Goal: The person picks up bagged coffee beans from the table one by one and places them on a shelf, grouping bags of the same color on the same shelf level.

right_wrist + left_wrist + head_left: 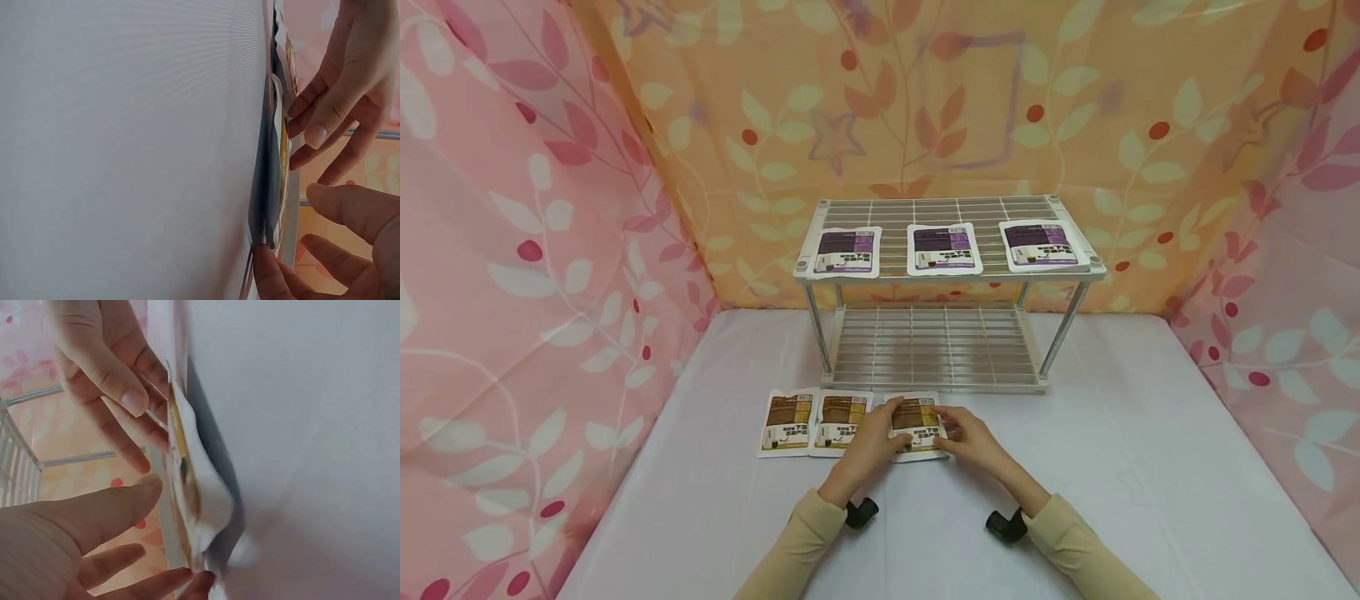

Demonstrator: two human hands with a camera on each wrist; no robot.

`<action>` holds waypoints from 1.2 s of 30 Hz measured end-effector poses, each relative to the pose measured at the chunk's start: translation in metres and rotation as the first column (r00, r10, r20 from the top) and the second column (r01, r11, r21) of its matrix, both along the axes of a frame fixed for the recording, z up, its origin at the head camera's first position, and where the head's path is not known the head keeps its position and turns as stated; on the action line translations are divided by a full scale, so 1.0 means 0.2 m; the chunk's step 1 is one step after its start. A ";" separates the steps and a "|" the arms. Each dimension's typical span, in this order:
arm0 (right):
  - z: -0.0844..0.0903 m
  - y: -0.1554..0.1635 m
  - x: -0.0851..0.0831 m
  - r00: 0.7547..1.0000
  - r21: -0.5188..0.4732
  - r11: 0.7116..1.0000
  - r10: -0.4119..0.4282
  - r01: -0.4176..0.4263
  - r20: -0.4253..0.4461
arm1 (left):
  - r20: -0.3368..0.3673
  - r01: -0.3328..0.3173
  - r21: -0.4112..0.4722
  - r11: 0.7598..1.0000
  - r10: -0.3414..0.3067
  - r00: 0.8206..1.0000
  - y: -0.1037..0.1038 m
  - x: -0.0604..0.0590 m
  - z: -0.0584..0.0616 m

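From the head camera, three brown-and-yellow pouches lie in a row on the white-covered worktop (1120,467), just in front of a two-tier wire rack (947,292). The left hand (871,442) and the right hand (973,440) meet over the rightmost brown pouch (917,425), fingers laid on its two side edges. The left brown pouch (788,423) and the middle brown pouch (841,423) lie flat, the middle one touching or slightly overlapped by the one being handled. Three purple pouches (943,248) sit along the front of the rack's top shelf. The risk judged here is that lifting the rightmost pouch drags its neighbour askew, since their edges meet.

In the left wrist view, the pouch (194,494) is seen edge-on, its near end raised off the cloth. The left hand (69,531) has its thumb straight above the pouch and fingertips reaching its lower corner; the right hand's fingers (125,394) curl onto the far edge. The hold looks light, a pinch at the rim only, so the smooth pouch could slip and drop back.

In the right wrist view, the pouch (275,156) stands slightly off the worktop, with the right thumb tip (265,265) wedged at its lower corner and the other fingers spread, not yet closed over it. The left hand's fingers (325,112) press its upper face. Whether either grip is firm cannot be told; a pull by one hand alone could fold the pouch or let it slide out.
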State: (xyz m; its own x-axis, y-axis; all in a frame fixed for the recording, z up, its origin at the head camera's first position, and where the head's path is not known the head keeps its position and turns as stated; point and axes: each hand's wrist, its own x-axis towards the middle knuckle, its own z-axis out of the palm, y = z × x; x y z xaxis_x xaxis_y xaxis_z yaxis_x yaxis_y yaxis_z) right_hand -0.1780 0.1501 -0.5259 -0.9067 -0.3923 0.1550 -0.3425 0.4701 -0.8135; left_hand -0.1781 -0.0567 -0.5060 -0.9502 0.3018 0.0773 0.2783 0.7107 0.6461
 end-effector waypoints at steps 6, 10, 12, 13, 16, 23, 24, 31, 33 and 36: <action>0.01 0.01 0.01 1.000 -0.012 1.000 -0.022 0.022 -0.014 | -0.051 0.024 0.046 0.999 -0.021 0.998 0.01 0.00 0.00; 0.03 0.00 0.01 0.998 -0.024 0.998 -0.056 0.056 0.002 | -0.078 0.021 0.079 0.997 -0.015 0.997 0.01 0.00 0.01; 0.05 0.00 0.02 0.997 -0.031 0.997 -0.075 0.075 0.008 | -0.090 0.020 0.107 0.994 -0.010 0.996 0.01 0.00 0.01; 0.05 0.00 0.02 0.996 -0.034 0.996 -0.084 0.085 0.009 | -0.096 0.019 0.119 0.993 -0.008 0.995 0.01 0.00 0.00; 0.06 0.00 0.01 0.994 -0.034 0.993 -0.112 0.112 0.017 | -0.110 0.021 0.149 0.989 -0.005 0.994 0.02 -0.01 0.00; 0.07 0.02 0.00 0.987 -0.004 0.987 -0.159 0.158 -0.026 | -0.077 -0.021 0.198 0.980 0.037 0.996 0.05 -0.03 0.00; 0.07 0.02 0.00 0.986 0.001 0.987 -0.163 0.163 -0.042 | -0.061 -0.029 0.215 0.976 0.043 0.997 0.06 -0.04 0.01; 0.08 0.05 0.00 0.974 0.012 0.980 -0.195 0.198 -0.111 | -0.040 -0.026 0.284 0.959 0.039 0.998 0.09 -0.05 0.01; 0.08 0.05 0.00 0.972 0.011 0.979 -0.201 0.204 -0.124 | -0.045 -0.028 0.278 0.960 0.042 0.998 0.10 -0.06 0.01; 0.09 0.06 0.00 0.971 0.022 0.978 -0.201 0.206 -0.129 | -0.048 -0.035 0.276 0.960 0.051 0.998 0.11 -0.07 0.01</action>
State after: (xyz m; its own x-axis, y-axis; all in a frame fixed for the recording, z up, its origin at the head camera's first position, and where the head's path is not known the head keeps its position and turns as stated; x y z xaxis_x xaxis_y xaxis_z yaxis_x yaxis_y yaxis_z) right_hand -0.1772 0.1630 -0.5088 -0.9422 -0.2086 0.2624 -0.3351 0.5681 -0.7517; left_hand -0.1924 -0.0339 -0.5042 -0.9539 0.2206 0.2036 0.2916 0.5198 0.8030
